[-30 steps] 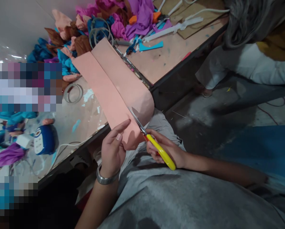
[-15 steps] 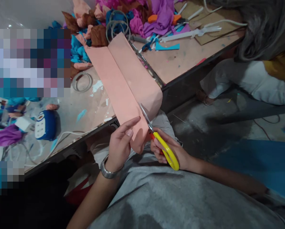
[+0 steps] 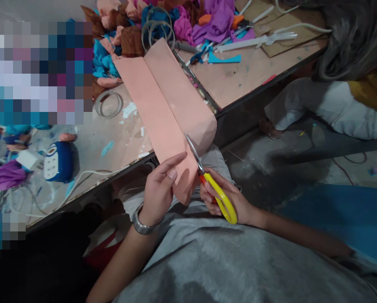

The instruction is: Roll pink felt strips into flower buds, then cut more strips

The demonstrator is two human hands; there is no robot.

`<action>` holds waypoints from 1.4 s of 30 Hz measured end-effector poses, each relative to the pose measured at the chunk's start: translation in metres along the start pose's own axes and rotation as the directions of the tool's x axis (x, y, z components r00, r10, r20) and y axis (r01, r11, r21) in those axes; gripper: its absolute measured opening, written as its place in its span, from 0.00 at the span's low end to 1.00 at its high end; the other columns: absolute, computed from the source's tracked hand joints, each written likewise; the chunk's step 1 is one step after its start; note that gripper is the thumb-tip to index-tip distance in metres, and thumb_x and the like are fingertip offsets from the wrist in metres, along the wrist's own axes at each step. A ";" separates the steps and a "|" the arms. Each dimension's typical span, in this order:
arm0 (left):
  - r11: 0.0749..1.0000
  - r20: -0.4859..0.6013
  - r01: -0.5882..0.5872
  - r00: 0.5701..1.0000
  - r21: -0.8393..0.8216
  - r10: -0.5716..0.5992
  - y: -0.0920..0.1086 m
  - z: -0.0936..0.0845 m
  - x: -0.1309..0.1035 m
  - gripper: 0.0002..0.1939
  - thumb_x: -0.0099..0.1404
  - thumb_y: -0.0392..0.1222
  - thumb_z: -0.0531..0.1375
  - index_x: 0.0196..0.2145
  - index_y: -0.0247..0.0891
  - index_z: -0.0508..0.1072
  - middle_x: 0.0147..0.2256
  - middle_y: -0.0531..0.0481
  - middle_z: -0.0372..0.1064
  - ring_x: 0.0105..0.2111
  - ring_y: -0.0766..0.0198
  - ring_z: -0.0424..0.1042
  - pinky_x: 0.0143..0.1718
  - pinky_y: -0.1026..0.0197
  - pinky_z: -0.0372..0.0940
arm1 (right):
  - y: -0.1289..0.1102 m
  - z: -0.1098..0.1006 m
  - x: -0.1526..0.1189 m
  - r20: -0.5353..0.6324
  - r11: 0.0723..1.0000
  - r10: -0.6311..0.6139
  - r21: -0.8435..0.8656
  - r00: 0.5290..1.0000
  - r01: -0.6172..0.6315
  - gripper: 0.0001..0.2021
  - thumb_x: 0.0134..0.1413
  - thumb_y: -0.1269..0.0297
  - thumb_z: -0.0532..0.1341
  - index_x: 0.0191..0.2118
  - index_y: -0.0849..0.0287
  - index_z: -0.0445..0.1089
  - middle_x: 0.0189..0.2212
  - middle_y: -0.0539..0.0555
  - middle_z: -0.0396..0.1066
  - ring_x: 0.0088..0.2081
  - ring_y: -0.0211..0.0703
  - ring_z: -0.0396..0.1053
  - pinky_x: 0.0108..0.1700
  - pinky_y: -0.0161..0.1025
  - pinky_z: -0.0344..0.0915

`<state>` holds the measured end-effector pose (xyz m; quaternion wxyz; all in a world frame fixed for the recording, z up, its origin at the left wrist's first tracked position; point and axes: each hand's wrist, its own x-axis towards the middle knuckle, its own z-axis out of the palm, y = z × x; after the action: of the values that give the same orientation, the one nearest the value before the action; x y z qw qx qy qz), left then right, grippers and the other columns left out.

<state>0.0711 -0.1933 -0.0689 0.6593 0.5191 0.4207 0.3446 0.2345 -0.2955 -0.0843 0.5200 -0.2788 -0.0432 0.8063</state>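
Note:
A long peach-coloured sheet [image 3: 156, 101], paper or thin fabric, lies over the table's edge and hangs toward my lap. A lengthwise cut or fold line divides it into two strips. My left hand [image 3: 159, 185], with a metal watch at the wrist, pinches the near end of the left strip between thumb and fingers, the index finger stretched along it. In my right hand [image 3: 221, 195] is a pair of scissors [image 3: 222, 194] with yellow and red handles. Their blades lie along the strip's right edge, close together at the line between the strips.
Crumpled coloured material [image 3: 213, 23], tape rings [image 3: 109, 104] and white plastic sticks [image 3: 257, 41] lie on the table [image 3: 254, 71]. A blue-and-white power strip [image 3: 59, 162] with a cable sits at left. Another person [image 3: 301, 101] sits at the right.
The camera view has shifted slightly. My hands, the scissors and the peach sheet keep nearly the same positions relative to each other.

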 end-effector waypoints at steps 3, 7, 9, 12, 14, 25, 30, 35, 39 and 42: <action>1.000 0.007 0.008 1.000 -0.008 -0.008 0.000 0.000 0.000 0.20 0.67 0.51 0.65 0.53 0.42 0.81 0.57 0.42 0.76 0.61 0.46 0.70 0.66 0.47 0.61 | 0.000 0.001 0.000 -0.008 1.000 0.000 0.003 1.000 0.000 0.23 0.56 0.56 0.71 0.53 0.44 0.63 0.26 0.41 0.59 0.20 0.27 0.52 0.20 0.24 0.52; 1.000 -0.020 -0.007 1.000 -0.011 0.007 0.000 0.002 0.000 0.19 0.66 0.50 0.65 0.52 0.42 0.82 0.56 0.43 0.76 0.60 0.47 0.71 0.66 0.48 0.61 | 0.001 0.000 0.000 -0.013 1.000 0.006 -0.014 1.000 -0.006 0.23 0.56 0.54 0.71 0.53 0.45 0.62 0.25 0.41 0.60 0.19 0.27 0.52 0.20 0.24 0.52; 1.000 -0.020 -0.020 1.000 -0.007 0.020 0.000 0.003 0.000 0.18 0.67 0.49 0.65 0.52 0.42 0.82 0.56 0.43 0.76 0.60 0.48 0.71 0.66 0.49 0.61 | 0.001 -0.001 0.000 -0.012 1.000 0.011 -0.019 1.000 -0.011 0.23 0.57 0.54 0.70 0.53 0.45 0.62 0.25 0.40 0.60 0.19 0.27 0.52 0.20 0.25 0.51; 1.000 -0.013 -0.021 1.000 -0.010 0.021 -0.001 0.003 0.000 0.18 0.67 0.49 0.65 0.52 0.42 0.82 0.56 0.43 0.76 0.60 0.48 0.71 0.66 0.48 0.61 | 0.001 -0.001 0.000 -0.019 1.000 0.001 -0.011 1.000 -0.002 0.23 0.56 0.55 0.71 0.53 0.45 0.61 0.25 0.40 0.61 0.20 0.27 0.53 0.20 0.25 0.52; 1.000 -0.010 -0.009 1.000 -0.020 0.009 -0.001 0.002 0.000 0.19 0.67 0.50 0.65 0.52 0.42 0.81 0.56 0.42 0.76 0.61 0.47 0.71 0.66 0.48 0.61 | 0.001 0.000 0.000 -0.021 1.000 -0.006 -0.011 1.000 0.006 0.24 0.55 0.55 0.71 0.53 0.45 0.61 0.25 0.40 0.61 0.20 0.27 0.53 0.20 0.25 0.52; 0.999 0.013 -0.007 1.000 -0.038 0.007 -0.001 0.001 -0.001 0.18 0.68 0.49 0.63 0.53 0.42 0.81 0.57 0.43 0.75 0.60 0.49 0.71 0.63 0.50 0.64 | 0.001 0.002 0.000 -0.040 0.998 -0.010 -0.059 0.999 0.008 0.25 0.53 0.53 0.72 0.51 0.47 0.62 0.23 0.40 0.62 0.17 0.27 0.54 0.19 0.26 0.53; 0.998 0.031 -0.022 0.999 -0.053 0.023 -0.003 0.000 -0.001 0.17 0.69 0.47 0.62 0.54 0.42 0.80 0.58 0.44 0.75 0.60 0.52 0.71 0.62 0.54 0.64 | 0.000 0.004 0.001 -0.037 0.997 -0.019 -0.078 0.999 0.016 0.24 0.54 0.53 0.72 0.51 0.48 0.61 0.21 0.39 0.59 0.17 0.28 0.55 0.18 0.25 0.53; 0.998 0.028 -0.029 0.999 -0.059 0.030 -0.005 -0.001 -0.001 0.18 0.69 0.47 0.63 0.53 0.42 0.80 0.57 0.43 0.75 0.60 0.52 0.72 0.62 0.55 0.64 | 0.000 0.005 0.001 -0.037 0.996 -0.032 -0.083 0.999 0.029 0.24 0.54 0.54 0.72 0.50 0.47 0.61 0.22 0.39 0.60 0.17 0.29 0.55 0.17 0.26 0.54; 0.998 0.039 -0.019 0.999 -0.056 0.021 -0.005 -0.002 0.000 0.19 0.69 0.48 0.63 0.54 0.42 0.80 0.58 0.43 0.75 0.61 0.50 0.71 0.63 0.52 0.63 | 0.000 0.004 0.001 -0.052 0.998 -0.039 -0.061 0.998 0.036 0.24 0.54 0.56 0.72 0.52 0.47 0.61 0.26 0.40 0.63 0.19 0.29 0.58 0.17 0.27 0.54; 0.998 0.046 -0.015 0.999 -0.057 0.018 -0.005 -0.003 -0.001 0.19 0.69 0.48 0.63 0.55 0.41 0.79 0.58 0.42 0.75 0.61 0.48 0.71 0.64 0.49 0.63 | 0.000 0.004 0.000 -0.055 0.997 -0.044 -0.066 0.998 0.040 0.24 0.55 0.57 0.71 0.52 0.48 0.61 0.26 0.40 0.63 0.19 0.29 0.59 0.17 0.27 0.55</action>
<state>0.0683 -0.1937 -0.0737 0.6804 0.5116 0.3913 0.3496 0.2322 -0.2942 -0.0811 0.5284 -0.3171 -0.0605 0.7852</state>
